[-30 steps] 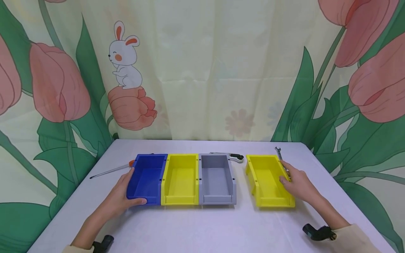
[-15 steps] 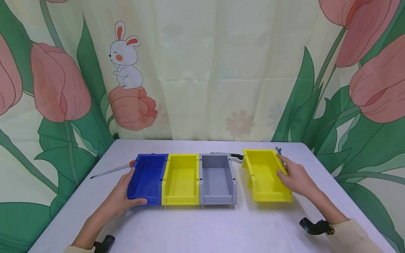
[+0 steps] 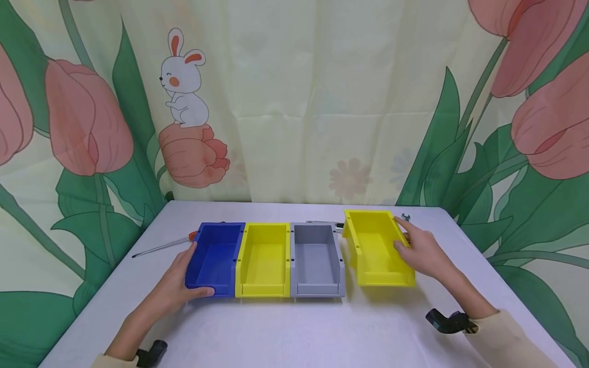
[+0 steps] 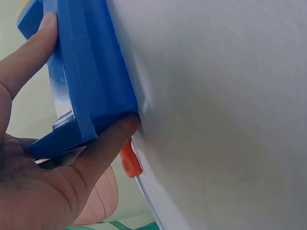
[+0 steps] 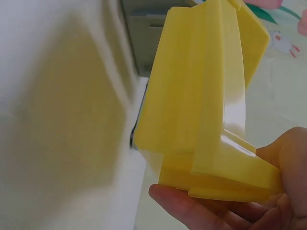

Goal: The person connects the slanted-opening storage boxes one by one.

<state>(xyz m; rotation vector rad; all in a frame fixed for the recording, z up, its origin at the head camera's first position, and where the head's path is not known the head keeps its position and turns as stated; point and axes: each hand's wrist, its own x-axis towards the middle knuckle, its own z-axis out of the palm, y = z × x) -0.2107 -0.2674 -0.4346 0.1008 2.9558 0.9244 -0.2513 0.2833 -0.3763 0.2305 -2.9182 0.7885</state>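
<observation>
In the head view, three open-front storage bins stand side by side: a blue bin (image 3: pixel 215 258), a yellow bin (image 3: pixel 263 258) and a grey bin (image 3: pixel 315 258). My left hand (image 3: pixel 171 286) grips the blue bin at its left side, thumb on the front edge and fingers along the wall. On the right, a second yellow bin (image 3: pixel 379 248) hangs above the table, held by its right wall in my right hand (image 3: pixel 423 251). The right wrist view shows this yellow bin (image 5: pixel 192 96) raised, its shadow on the cloth, with thumb and fingers on opposite faces of the wall.
A screwdriver (image 3: pixel 165 248) with an orange handle lies left of the blue bin. Behind the grey bin, a tool with a black and silver handle (image 3: pixel 339 228) is partly hidden. A wrench (image 3: pixel 405 217) shows beyond my right hand. A white cloth covers the table (image 3: pixel 285 332).
My right hand has lifted the second yellow bin and carried it left, closer to the grey bin. The wrench and the tool behind are covered differently. My left hand stays on the blue bin.
</observation>
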